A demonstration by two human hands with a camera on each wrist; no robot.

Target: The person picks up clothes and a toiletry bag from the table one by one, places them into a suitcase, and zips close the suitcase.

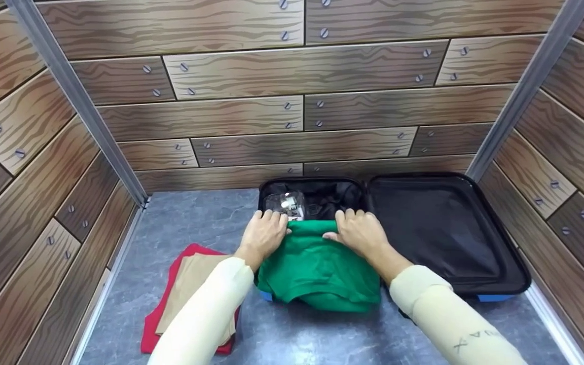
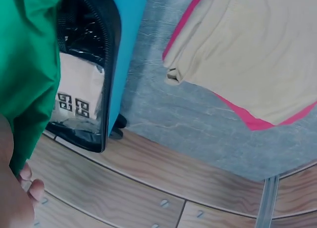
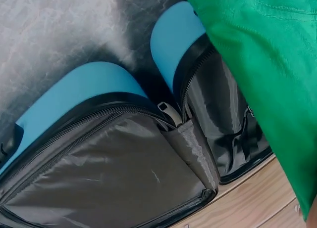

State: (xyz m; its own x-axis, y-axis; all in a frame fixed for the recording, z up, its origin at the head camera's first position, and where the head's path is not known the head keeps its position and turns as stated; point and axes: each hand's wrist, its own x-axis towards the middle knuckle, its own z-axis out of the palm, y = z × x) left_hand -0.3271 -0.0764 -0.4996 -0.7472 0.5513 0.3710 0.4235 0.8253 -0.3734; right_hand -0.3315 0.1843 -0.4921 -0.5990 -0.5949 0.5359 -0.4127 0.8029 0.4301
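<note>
My left hand (image 1: 265, 234) and right hand (image 1: 362, 234) grip the top edge of a green garment (image 1: 322, 268), one near each upper corner, with the fingers curled over it. It hangs in soft folds over the near half of an open blue suitcase (image 2: 130, 35), hiding much of that compartment. Beyond the cloth, a clear pouch (image 1: 284, 202) with printed letters lies inside at the back left. In the left wrist view, pale contents with a dark pattern show through the pouch. A stitched hem shows on the garment in the right wrist view.
The suitcase's black-lined lid (image 1: 436, 228) lies open flat on the right, joined by a fabric hinge (image 3: 190, 144). On the grey floor (image 1: 195, 215) to the left, a folded beige garment (image 1: 190, 284) rests on a red one (image 1: 151, 329). Wood-patterned walls (image 1: 251, 114) enclose the back and sides.
</note>
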